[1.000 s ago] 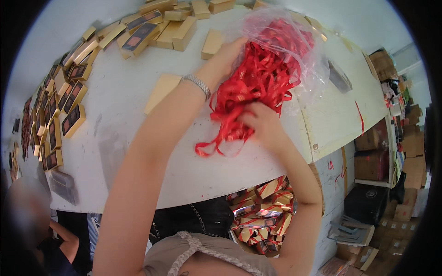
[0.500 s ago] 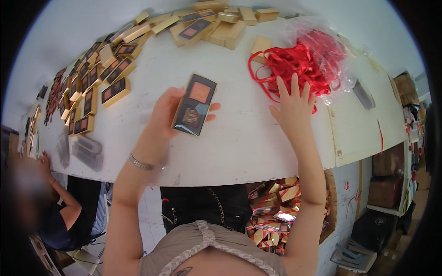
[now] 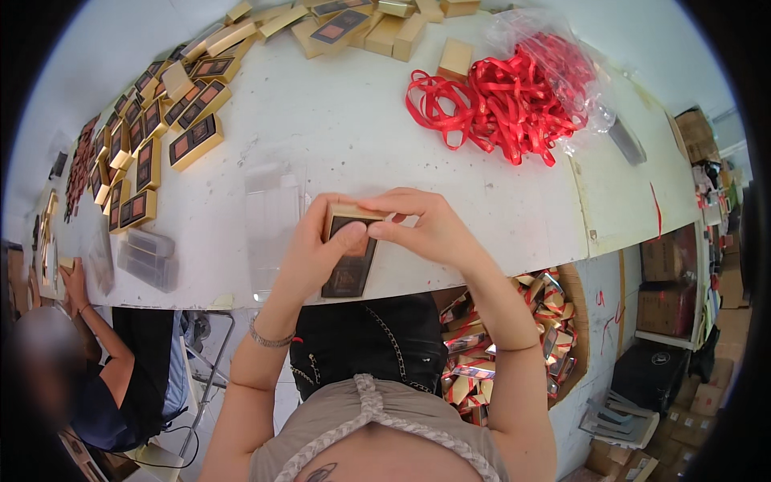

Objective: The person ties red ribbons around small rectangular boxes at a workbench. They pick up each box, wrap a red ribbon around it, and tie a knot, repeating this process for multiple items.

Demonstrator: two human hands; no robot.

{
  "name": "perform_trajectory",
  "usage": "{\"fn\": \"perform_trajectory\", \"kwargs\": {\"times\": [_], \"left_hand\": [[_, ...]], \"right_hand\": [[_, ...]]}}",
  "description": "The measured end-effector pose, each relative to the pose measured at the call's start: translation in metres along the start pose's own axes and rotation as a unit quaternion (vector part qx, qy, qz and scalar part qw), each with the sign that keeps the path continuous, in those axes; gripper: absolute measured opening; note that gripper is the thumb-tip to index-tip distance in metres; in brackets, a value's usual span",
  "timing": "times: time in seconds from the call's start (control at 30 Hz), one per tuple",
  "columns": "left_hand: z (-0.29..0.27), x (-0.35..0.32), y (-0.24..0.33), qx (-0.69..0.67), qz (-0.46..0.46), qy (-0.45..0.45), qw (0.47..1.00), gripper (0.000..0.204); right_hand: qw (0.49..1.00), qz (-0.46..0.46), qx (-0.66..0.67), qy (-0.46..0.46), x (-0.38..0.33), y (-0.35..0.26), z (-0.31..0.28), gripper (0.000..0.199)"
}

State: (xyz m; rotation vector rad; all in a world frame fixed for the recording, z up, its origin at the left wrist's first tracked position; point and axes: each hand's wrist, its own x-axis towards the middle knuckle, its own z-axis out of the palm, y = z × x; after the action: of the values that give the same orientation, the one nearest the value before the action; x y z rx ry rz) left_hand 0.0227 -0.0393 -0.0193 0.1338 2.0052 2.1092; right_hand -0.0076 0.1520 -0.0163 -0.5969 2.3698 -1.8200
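Note:
A slim gold box with a dark front and a peach-pink panel, like a makeup palette box (image 3: 348, 277), is held close to the table's near edge. My left hand (image 3: 315, 245) wraps its left side, thumb across the front. My right hand (image 3: 426, 229) pinches its upper right edge with bent fingers; whether a ribbon is in them is hidden. Beyond my right hand lies a heap of red ribbon loops (image 3: 514, 104), partly in a clear plastic bag (image 3: 590, 88). Clear plastic trays (image 3: 271, 229) lie just left of my left hand.
Many similar gold boxes (image 3: 197, 140) lie along the table's left and far sides. Another clear tray (image 3: 148, 259) sits near the left front edge. Below the table, right, a carton (image 3: 572, 301) holds ribbon-tied boxes. A co-worker's hand (image 3: 74, 285) is at far left.
My right hand has left the red ribbons and come over to the palette box. My left hand has lowered the box toward the near edge. Some ribbon loops now spread farther left.

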Motion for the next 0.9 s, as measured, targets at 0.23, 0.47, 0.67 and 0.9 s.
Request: {"fn": "perform_trajectory", "kwargs": {"times": [0.23,0.47,0.67,0.9], "left_hand": [[0.008,-0.01,0.003,-0.205,-0.046,0.0,0.978,0.031],[0.011,0.009,0.008,-0.211,0.012,0.113,0.971,0.037],[0.016,0.056,0.036,-0.051,0.171,0.191,0.965,0.044],[0.02,0.063,0.05,0.048,0.198,0.121,0.972,0.056]], "right_hand": [[0.786,-0.143,-0.524,0.294,0.064,0.053,-0.073,0.011],[0.988,0.044,-0.013,0.146,0.08,-0.015,-0.094,0.017],[0.993,-0.01,0.093,0.076,0.082,-0.062,-0.07,0.024],[0.997,-0.031,0.062,0.022,0.073,-0.076,-0.03,0.023]]}}
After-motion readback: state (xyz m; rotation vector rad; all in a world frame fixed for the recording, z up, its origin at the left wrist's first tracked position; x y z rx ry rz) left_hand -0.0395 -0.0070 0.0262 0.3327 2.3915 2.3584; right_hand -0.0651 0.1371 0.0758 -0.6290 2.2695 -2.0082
